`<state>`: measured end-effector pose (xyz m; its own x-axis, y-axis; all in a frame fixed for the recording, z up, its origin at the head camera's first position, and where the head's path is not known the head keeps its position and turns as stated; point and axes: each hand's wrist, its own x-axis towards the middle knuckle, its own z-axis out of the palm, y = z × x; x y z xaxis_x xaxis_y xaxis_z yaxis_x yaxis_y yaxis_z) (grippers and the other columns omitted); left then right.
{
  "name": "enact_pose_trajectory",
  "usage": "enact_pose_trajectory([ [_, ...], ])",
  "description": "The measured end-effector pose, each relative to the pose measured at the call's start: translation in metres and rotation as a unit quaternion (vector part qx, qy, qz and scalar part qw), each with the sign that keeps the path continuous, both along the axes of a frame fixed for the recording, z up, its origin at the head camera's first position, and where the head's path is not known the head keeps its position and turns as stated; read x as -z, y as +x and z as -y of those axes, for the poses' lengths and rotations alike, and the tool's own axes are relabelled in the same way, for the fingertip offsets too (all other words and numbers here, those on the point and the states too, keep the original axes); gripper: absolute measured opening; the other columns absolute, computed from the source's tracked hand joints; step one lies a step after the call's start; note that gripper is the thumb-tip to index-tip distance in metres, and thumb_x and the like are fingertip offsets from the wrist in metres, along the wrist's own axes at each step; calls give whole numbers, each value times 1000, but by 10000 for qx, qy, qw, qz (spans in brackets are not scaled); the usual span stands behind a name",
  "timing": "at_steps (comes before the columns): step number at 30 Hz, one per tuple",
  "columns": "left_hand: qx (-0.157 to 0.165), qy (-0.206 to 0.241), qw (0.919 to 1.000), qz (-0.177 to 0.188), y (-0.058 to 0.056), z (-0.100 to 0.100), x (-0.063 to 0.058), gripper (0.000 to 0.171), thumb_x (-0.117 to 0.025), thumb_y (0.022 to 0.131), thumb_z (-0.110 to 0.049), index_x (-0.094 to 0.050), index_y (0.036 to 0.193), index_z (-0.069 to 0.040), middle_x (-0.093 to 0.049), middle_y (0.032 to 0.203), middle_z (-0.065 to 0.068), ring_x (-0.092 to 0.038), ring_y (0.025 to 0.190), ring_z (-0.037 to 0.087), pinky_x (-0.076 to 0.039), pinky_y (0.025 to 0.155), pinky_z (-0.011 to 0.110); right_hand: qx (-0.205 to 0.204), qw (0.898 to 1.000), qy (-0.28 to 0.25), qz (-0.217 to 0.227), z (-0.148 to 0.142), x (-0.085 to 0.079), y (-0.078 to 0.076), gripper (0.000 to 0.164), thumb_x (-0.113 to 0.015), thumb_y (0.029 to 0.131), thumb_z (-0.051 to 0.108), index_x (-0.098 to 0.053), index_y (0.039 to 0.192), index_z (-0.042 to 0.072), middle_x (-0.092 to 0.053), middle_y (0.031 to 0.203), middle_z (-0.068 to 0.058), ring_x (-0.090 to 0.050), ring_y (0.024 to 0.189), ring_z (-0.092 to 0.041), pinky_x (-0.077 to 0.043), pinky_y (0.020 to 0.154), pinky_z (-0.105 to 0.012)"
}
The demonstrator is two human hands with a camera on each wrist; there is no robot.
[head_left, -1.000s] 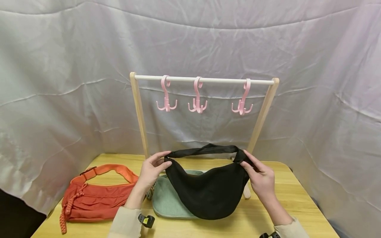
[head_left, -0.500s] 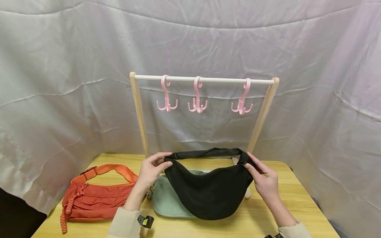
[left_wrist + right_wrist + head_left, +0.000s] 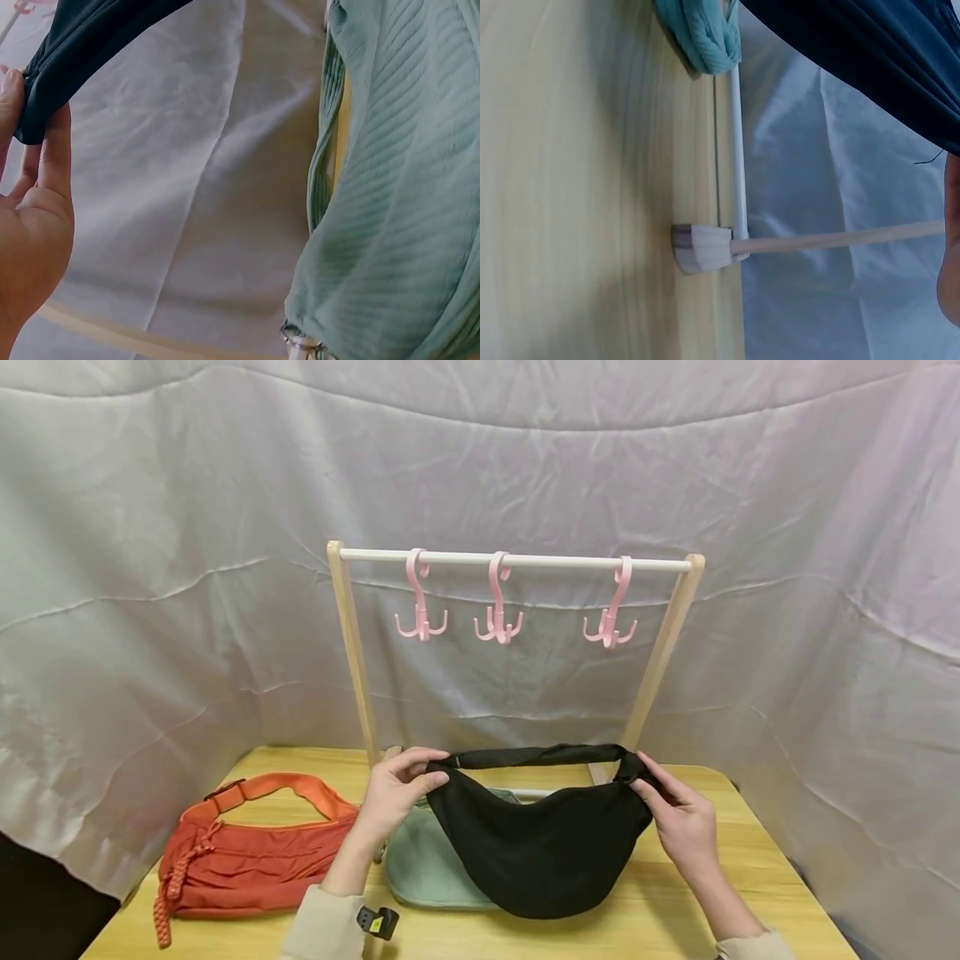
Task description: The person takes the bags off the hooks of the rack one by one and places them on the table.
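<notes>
A black crescent-shaped shoulder bag [image 3: 540,843] hangs between my two hands, its strap [image 3: 536,757] arching loosely across the top. My left hand [image 3: 401,789] pinches its left upper corner between thumb and fingers. At the right corner, where strap meets bag, my right hand [image 3: 682,818] pinches the cloth. In the left wrist view the left hand [image 3: 34,217] holds the tip of the black cloth [image 3: 90,52]. Only an edge of the right hand [image 3: 951,247] shows in the right wrist view. A green ribbed bag [image 3: 423,868] lies on the table behind the black one, partly covered by it.
A rack with wooden posts [image 3: 660,652] and a white bar [image 3: 555,561] stands at the back. Three pink hooks [image 3: 422,602] hang from the bar. A red bag [image 3: 255,868] with an orange strap [image 3: 292,781] lies on the wooden table [image 3: 757,893] at left.
Both hands have shifted a little to the right with the black bag between them, and its strap has sunk lower. The rack, hooks and red bag stay in place.
</notes>
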<state>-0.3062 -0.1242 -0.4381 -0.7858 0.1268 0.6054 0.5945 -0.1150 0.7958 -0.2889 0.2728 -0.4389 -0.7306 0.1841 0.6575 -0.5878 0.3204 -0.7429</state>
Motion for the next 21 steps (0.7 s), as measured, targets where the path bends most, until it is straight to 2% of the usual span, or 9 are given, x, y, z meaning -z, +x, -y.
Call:
enact_pose_trajectory([
  [7,329,36,9993,149,-1,-13,2,30,-76,90,5,-70,119,11,-72,112,-3,-68,98,6,-57,82,19,129,9998,-78,117,-13,9,-1,37,-73,91,-12,-73,127,-3,-74,117,14,-70,103,4,-56,80,-12],
  [14,427,37,9991,5,-6,-30,5,28,-76,90,7,-71,117,10,-73,108,-1,-69,94,7,-57,78,19,166,9983,-210,522,-26,16,2,37,-73,93,-7,-70,130,-4,-73,120,17,-69,105,4,-56,82,-12],
  [21,538,75,9984,165,-6,-45,8,28,-76,91,4,-72,117,9,-73,108,0,-70,95,8,-57,77,20,330,9950,-395,860,-38,21,5,38,-74,93,-4,-70,131,-3,-74,116,19,-70,103,4,-56,82,-13],
])
